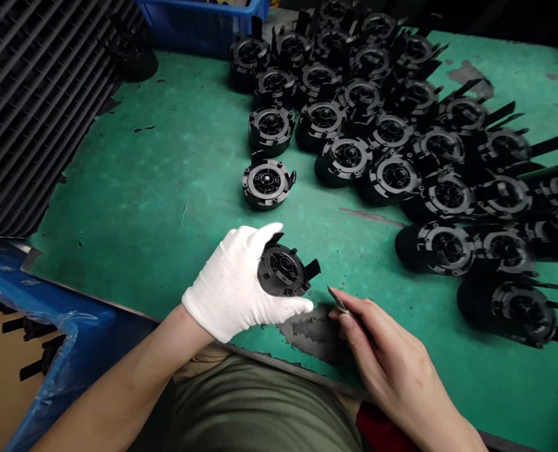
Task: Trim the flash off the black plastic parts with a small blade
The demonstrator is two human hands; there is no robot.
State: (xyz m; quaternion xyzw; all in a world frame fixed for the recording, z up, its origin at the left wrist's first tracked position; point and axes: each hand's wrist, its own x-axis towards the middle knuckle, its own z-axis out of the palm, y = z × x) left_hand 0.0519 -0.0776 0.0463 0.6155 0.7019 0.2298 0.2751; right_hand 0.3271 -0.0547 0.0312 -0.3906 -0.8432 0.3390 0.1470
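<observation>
My left hand (241, 289), in a white glove, curves around a round black plastic part (285, 267) close to the table's near edge. Thumb and fingers lie along its left side, and its ribbed, ringed face is turned up towards me. Two tabs stick up from its rim. Bare of any glove, my right hand (391, 358) pinches a small pointed knife (338, 300), blade tip up and to the left. A short gap separates the knife from the part. Just beyond the left hand, a similar black part (268, 182) stands on the green table.
Several more black parts (349, 157) fill the table's back and right side. Black slatted trays (38, 107) rise at the left, beside a lone part (135, 56). A blue bin (194, 28) stands at the back. The green tabletop (137, 182) has worn, dark patches.
</observation>
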